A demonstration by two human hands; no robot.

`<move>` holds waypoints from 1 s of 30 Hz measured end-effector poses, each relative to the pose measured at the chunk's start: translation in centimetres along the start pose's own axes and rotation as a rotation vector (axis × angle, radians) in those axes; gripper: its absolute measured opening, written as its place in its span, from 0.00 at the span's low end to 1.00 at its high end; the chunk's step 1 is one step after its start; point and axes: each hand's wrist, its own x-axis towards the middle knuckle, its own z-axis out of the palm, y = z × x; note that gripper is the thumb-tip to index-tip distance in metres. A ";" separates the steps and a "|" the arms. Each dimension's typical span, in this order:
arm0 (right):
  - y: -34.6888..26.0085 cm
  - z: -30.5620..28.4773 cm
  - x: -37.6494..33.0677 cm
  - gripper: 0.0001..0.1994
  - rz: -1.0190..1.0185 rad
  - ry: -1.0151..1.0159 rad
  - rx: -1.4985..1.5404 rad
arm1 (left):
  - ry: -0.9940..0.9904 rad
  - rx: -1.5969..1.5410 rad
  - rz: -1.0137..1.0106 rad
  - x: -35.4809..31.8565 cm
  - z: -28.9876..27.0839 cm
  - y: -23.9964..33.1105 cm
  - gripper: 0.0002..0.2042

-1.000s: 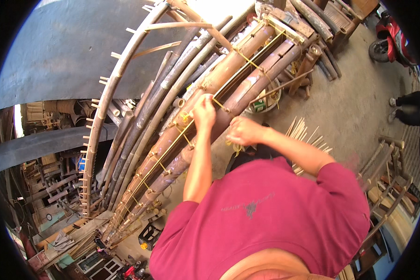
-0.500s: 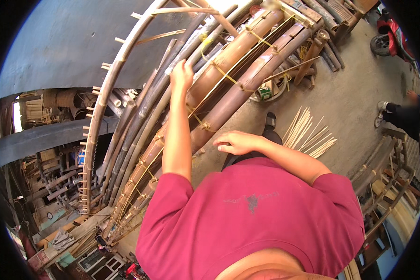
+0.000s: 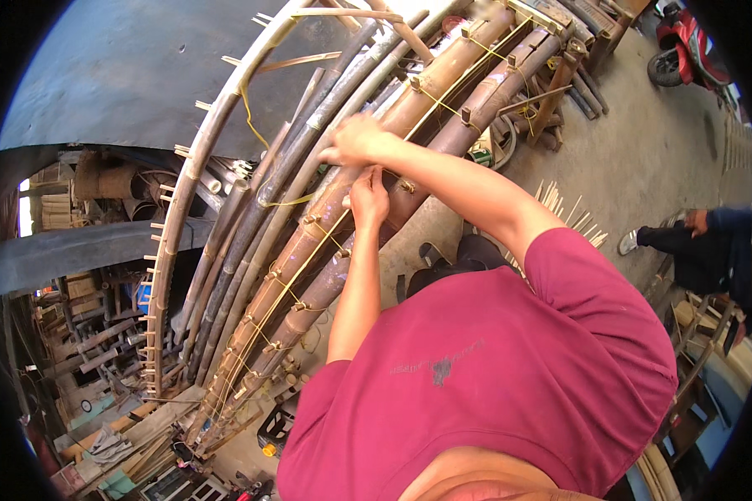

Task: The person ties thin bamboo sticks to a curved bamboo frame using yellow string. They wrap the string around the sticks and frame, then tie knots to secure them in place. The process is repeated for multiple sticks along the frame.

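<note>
A long frame of thick brown bamboo poles [image 3: 292, 269] runs diagonally in front of me, set with small wooden pegs [image 3: 466, 117]. Thin yellow cord [image 3: 485, 47] criss-crosses between these pegs. My left hand [image 3: 368, 199] is at the middle of the nearer length, its fingers pressed together; whatever they pinch is too small to make out. Just beyond it, my right hand [image 3: 355, 140] reaches across above the bamboo, its fingers smeared by motion. A loose yellow strand [image 3: 249, 113] dangles by the curved pegged pole [image 3: 194, 159], and another stretch crosses the dark poles.
Several dark bamboo poles [image 3: 251, 179] lean behind the frame. Thin pale sticks [image 3: 572, 213] lie on the concrete floor to the right. A person in dark clothes [image 3: 702, 250] is at the far right, below a red motorbike [image 3: 689, 50]. Timber [image 3: 129, 426] is stacked lower left.
My right hand has swung left and forward over the frame. My left hand has drawn back toward me and closed. The loose yellow strand now shows farther left, and the view has shifted slightly.
</note>
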 end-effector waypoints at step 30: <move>-1.2 19.1 -24.4 0.08 0.566 0.951 2.803 | 0.319 -0.863 -0.326 17.1 -32.5 -19.8 0.13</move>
